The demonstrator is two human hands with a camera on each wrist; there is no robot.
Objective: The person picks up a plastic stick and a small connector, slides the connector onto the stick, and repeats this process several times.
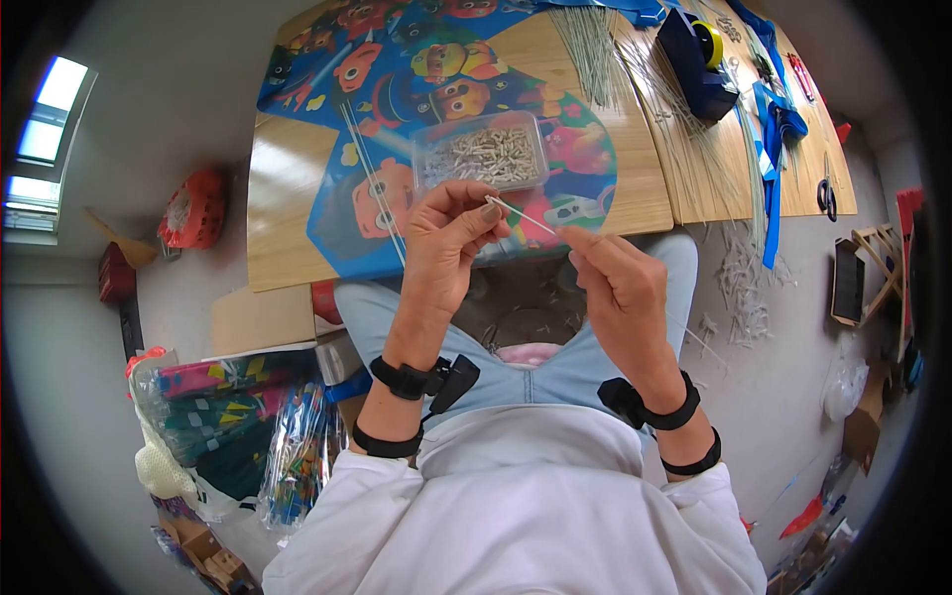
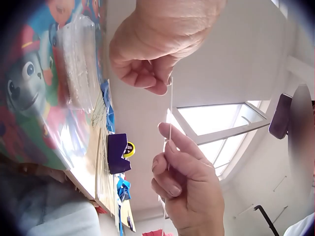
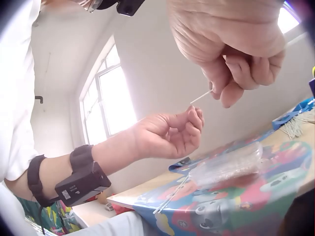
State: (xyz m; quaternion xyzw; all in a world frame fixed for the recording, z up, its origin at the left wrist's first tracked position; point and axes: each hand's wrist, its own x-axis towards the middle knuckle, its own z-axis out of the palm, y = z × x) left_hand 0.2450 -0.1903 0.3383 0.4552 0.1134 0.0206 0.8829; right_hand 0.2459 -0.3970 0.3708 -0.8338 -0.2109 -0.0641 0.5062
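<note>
We pinch a thin white stick [image 1: 520,214] between left hand [image 1: 443,246] and right hand [image 1: 623,283] fingers, above the desk [image 1: 288,188] near edge.

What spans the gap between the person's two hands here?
A thin white stick bridges it: the left hand pinches one end, the right hand the other. Nothing else lies between them; the head and right wrist views show this best.

Left hand [image 1: 443,238] and right hand [image 1: 620,283] raised close together, fingertips pinched.
</note>
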